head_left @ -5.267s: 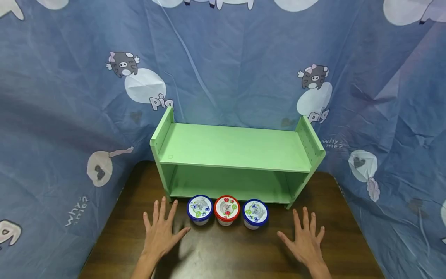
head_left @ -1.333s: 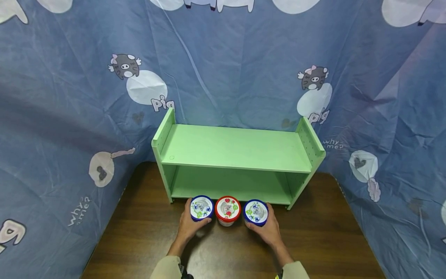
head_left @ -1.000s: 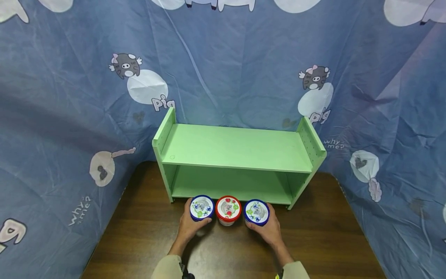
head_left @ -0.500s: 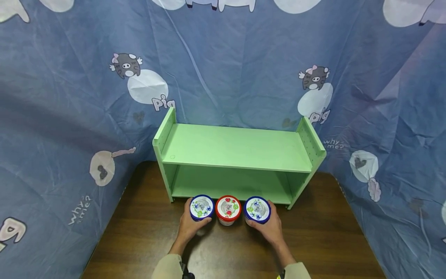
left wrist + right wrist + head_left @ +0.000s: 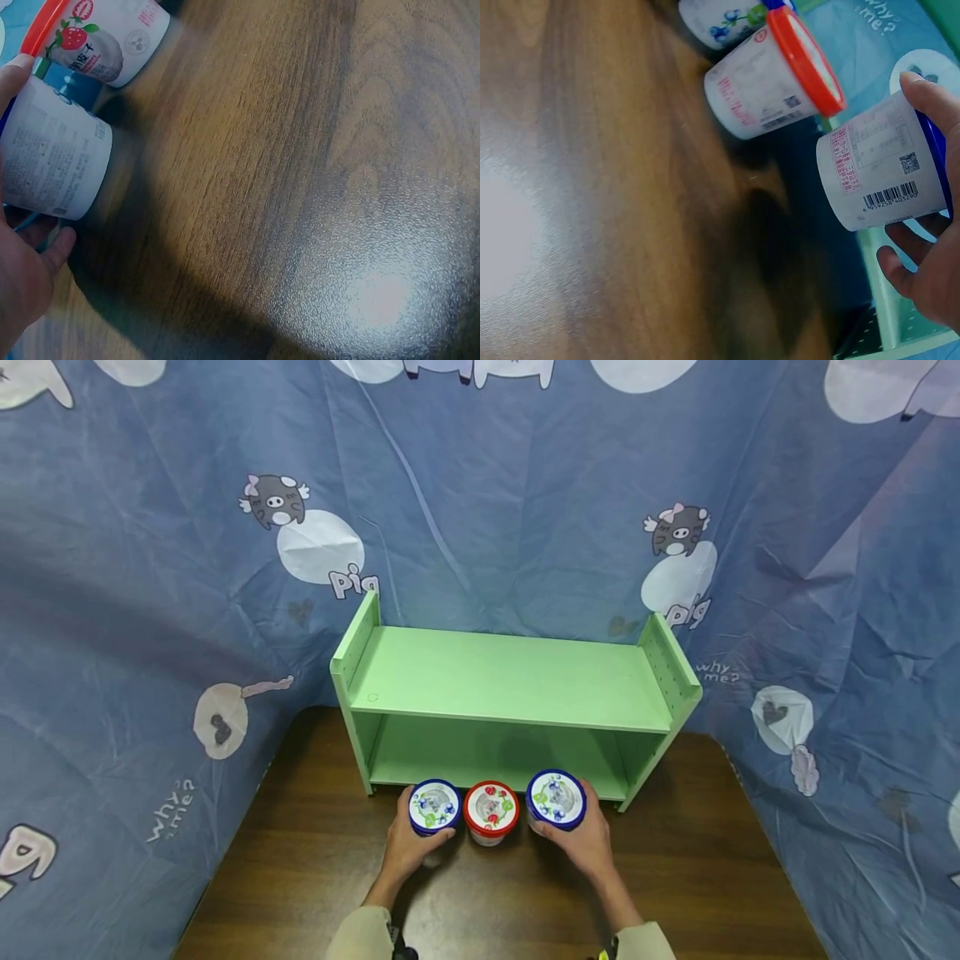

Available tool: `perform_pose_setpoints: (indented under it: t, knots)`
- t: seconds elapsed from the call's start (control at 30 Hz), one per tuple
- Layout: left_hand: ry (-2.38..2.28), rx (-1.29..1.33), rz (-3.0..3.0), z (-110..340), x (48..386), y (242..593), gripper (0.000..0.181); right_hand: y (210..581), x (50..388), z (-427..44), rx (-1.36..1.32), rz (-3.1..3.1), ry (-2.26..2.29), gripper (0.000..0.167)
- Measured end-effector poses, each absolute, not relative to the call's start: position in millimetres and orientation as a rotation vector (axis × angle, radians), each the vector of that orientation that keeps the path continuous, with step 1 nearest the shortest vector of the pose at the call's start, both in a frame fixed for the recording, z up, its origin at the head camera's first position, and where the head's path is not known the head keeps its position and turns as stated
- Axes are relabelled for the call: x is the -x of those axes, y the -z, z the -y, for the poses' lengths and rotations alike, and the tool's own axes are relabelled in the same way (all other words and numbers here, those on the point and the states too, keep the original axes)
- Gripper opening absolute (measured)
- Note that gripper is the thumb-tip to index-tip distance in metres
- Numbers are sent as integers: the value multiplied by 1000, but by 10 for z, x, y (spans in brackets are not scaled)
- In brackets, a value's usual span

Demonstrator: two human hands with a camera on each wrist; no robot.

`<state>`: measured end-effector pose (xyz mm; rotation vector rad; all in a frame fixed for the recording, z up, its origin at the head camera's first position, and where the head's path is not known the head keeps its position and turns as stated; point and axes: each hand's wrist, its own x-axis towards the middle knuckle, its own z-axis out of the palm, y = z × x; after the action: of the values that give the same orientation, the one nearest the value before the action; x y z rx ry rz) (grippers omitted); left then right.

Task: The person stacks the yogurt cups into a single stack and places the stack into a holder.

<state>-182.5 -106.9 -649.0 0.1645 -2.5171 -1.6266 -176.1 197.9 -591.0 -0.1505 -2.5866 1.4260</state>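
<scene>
Three lidded yogurt cups stand in a row before the green shelf. My left hand (image 5: 405, 847) grips the left blue-lidded yogurt cup (image 5: 435, 807), which stays on the table; its printed white side (image 5: 56, 154) shows in the left wrist view. In the middle is the red-lidded yogurt cup (image 5: 491, 810), touched by neither hand. My right hand (image 5: 588, 843) grips the right blue-lidded yogurt cup (image 5: 556, 799), thumb on the near side. The right wrist view has this cup (image 5: 881, 169) lifted off the table, its barcode facing the camera.
A two-tier green shelf (image 5: 510, 681) stands behind the cups, with raised side panels. The dark wooden table (image 5: 495, 910) reaches toward the person. A blue patterned cloth (image 5: 487, 527) hangs behind and at both sides.
Both hands, earlier spread open beside the cups, came in and gripped the outer two. In the last half second the right cup rose and moved slightly toward the shelf; the left stayed put.
</scene>
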Motion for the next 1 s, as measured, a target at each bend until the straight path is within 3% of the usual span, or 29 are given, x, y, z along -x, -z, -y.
perform_pose_setpoints:
  t: [1.0]
  knots:
    - [1606, -148, 2525, 1075, 1821, 6511, 109, 5429, 1884, -1635, 1, 2607, -1501, 113]
